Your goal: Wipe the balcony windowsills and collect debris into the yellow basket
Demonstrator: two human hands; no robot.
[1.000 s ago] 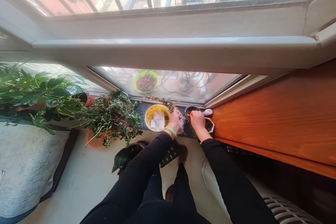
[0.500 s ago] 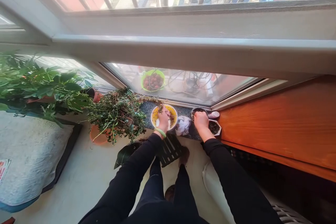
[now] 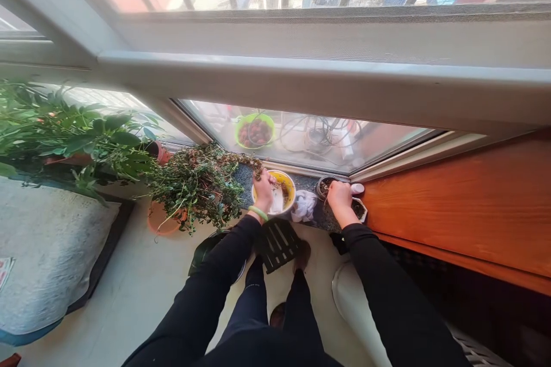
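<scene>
My left hand [image 3: 263, 192] is closed on a bunch of dry brownish plant stems [image 3: 257, 170] at the left rim of a yellow and white bowl [image 3: 291, 189]. Dry plant bits and something white lie inside this bowl. My right hand [image 3: 340, 198] is closed over the right side of a small dark plant pot [image 3: 322, 188]; whatever its fingers pinch is hidden. Beside it stands a white-rimmed pot [image 3: 365, 212] of dark soil, partly covered by my wrist. A crumpled white cloth or tissue [image 3: 303, 206] lies between the bowl and the dark pot.
A bushy trailing plant [image 3: 198, 186] spreads over the left of the stone sill. Leafier plants [image 3: 86, 132] grow farther left. Orange wooden furniture [image 3: 456, 200] borders the right, near a small white and pink container [image 3: 357, 189]. Below is a dark slatted stool [image 3: 278, 246]. Window glass rises behind.
My left hand has moved from over the bowl to its left rim, with the stems, showing more of the bowl's inside. My right hand stays at the dark pot; the view has shifted slightly.
</scene>
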